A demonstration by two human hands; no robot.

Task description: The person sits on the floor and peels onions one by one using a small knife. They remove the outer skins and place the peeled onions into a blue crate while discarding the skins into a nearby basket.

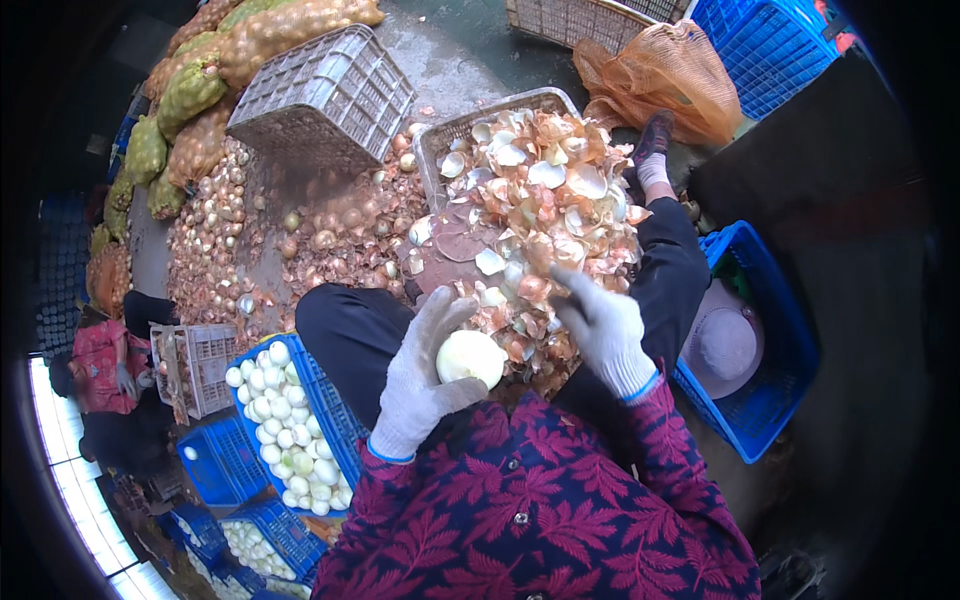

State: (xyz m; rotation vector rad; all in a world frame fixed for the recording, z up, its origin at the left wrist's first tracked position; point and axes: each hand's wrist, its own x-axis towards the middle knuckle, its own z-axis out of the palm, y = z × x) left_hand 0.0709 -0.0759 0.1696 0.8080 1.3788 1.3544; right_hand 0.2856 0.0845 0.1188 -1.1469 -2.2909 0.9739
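A peeled white onion [470,359] rests in my left hand [424,375], which wears a pale knit glove. The thumb and fingers curl around it above my lap. My right hand [600,326], gloved too, hovers over a heap of onion skins [551,187] with its fingers apart. I see nothing held in it, though its palm side is hidden. The skins fill and cover a grey plastic crate [429,161] between my legs. To my left, a blue crate [330,405] holds many peeled white onions [281,420].
Unpeeled onions [217,217] and loose skins spread across the floor ahead left. A grey crate [322,94] lies tipped there, near stacked mesh sacks [187,90]. An orange mesh bag [664,75] lies past my foot. At right, a blue crate [780,367] contains a hat [724,341]. Another person [109,367] sits far left.
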